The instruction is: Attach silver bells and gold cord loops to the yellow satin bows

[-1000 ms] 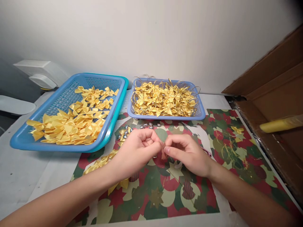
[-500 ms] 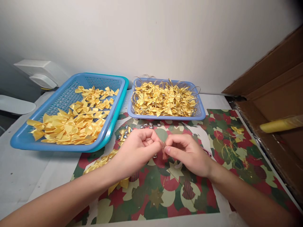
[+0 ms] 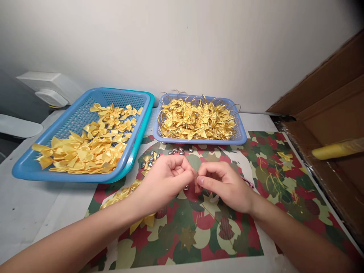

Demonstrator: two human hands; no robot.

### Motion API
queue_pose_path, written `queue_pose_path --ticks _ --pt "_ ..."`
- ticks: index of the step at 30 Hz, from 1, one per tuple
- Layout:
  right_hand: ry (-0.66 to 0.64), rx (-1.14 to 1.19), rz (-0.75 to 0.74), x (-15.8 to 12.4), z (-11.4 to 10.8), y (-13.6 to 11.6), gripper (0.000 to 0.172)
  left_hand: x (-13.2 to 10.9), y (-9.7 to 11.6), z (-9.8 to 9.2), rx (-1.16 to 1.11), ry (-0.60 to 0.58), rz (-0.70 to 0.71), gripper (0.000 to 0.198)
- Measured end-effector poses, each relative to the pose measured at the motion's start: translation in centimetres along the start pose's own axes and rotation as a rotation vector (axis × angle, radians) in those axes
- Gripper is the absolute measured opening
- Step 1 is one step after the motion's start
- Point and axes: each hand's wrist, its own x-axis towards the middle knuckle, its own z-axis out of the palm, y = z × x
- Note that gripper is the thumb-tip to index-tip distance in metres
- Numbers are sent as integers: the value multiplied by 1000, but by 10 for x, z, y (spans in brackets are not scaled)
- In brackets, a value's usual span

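At the far left, well apart from the hands, a white box [image 3: 42,85] sits against the wall. Next, beyond and to the left of the left forearm, a blue basket [image 3: 82,177] rests in a teal basket [image 3: 131,161], with yellow bows [image 3: 88,149] heaped inside. More gold bows [image 3: 122,194] lie beside and partly behind the left forearm, and a few silver bells [image 3: 150,159] sit just past the left wrist.

The left hand [image 3: 170,178] is curled, thumb pressed to forefinger. Its fingertips meet those of the right hand [image 3: 226,185], which is also pinched. Both seem to grasp a small thin piece [image 3: 196,174] where they meet, mostly hidden and too small to identify. Another silver bell [image 3: 186,187] shows just below the fingertips; a loose row of them lies just beyond.

Farther beyond both hands, a smaller basket [image 3: 200,141] holds yellow bows with gold loops. A pinkish object [image 3: 248,183] peeks out behind the right hand. To that hand's right, thread scraps [image 3: 277,185] and a yellow bow [image 3: 285,156] lie on the patterned sheet [image 3: 165,242], and farther right a yellow roll [image 3: 335,149] juts before brown cardboard [image 3: 327,98].
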Motion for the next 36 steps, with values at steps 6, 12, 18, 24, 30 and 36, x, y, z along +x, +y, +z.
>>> queue_pose_path --ticks 6,12,18,24,30,36 --pt "-14 18 8 0 -1 1 23 1 0 0 -20 -13 12 13" --pt "-12 25 -19 1 -1 0 23 0 1 0 -59 -20 13 15" --pt "-20 37 -11 0 -1 0 24 0 1 0 -48 -13 11 15" --pt "-14 30 -22 0 -1 0 23 1 0 0 -45 -9 9 15" --pt "-13 27 -14 0 -1 0 22 1 0 0 -62 -11 9 14" --pt "-13 27 -7 0 0 0 23 1 -1 0 -79 -20 8 15"
